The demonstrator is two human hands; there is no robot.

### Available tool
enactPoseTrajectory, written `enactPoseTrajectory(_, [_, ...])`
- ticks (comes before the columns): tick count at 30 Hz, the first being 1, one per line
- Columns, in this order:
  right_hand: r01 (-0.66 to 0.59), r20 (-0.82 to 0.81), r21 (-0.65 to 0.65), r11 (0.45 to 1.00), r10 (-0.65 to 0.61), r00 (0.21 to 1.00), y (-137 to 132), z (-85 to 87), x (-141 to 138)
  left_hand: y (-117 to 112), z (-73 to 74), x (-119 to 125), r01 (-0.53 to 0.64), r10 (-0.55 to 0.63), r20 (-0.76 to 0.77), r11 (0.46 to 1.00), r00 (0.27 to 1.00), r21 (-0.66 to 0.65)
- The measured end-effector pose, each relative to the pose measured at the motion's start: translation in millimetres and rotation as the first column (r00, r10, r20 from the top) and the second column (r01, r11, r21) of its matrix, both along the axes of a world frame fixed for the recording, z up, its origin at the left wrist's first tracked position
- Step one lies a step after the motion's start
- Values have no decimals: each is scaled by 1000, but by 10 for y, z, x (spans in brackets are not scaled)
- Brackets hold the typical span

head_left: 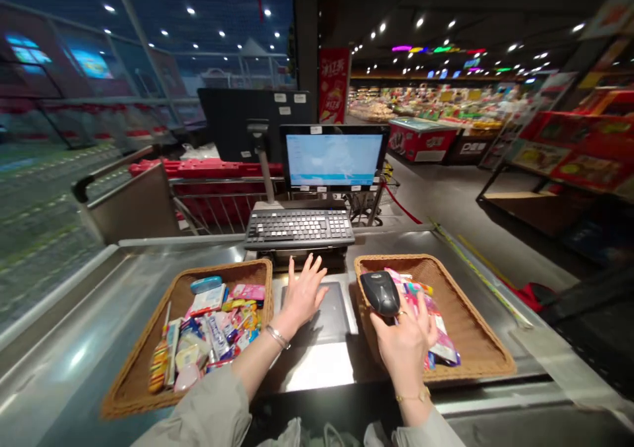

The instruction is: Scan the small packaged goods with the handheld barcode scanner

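My right hand (403,341) grips a black handheld barcode scanner (380,290) over the left part of the right wicker basket (483,331). Under and beside that hand lie a few colourful packages (440,341) in the basket. My left hand (303,292) is open, fingers spread, above the flat grey plate (331,311) set in the counter; whether it touches the plate I cannot tell. To its left, the other wicker basket (133,361) holds many small packaged goods, among them a toothpaste-like box (216,333) and a blue case (206,284).
A black keyboard (300,227) sits in front of a lit monitor (334,160) beyond the baskets. The metal counter (64,341) runs to both sides. Shopping carts (212,203) stand behind it, and store shelves (559,143) are at the right.
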State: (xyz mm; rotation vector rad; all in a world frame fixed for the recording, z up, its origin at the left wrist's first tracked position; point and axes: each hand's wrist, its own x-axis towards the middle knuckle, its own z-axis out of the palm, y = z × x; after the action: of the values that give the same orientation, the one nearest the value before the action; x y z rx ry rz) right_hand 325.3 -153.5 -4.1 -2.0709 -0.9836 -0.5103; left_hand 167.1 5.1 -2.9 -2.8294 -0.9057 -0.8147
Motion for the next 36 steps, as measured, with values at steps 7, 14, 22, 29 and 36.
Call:
enactPoseTrajectory(7, [-212,4,-41,976,212,977,398,-10,-418,113,-87,-828,-215,214,-25,976,977,-38])
enactPoseTrajectory(14, [-331,25,-85,940,334,942,685,-160,-737,248,-237,-1467,-395,393,-38,918,919,-46])
enactPoseTrajectory(22, [-379,41,-116,918,386,922,869,-196,-919,366,-396,-2010,-595,592,-105,804,799,-4])
enactPoseTrajectory(29, [-407,42,-127,904,415,909,977,-244,-952,569,-526,-2461,-719,709,-168,695,685,1])
enactPoseTrajectory(36, [-413,31,-142,900,421,907,1063,-256,-993,801,-462,-2722,-767,757,-210,640,619,50])
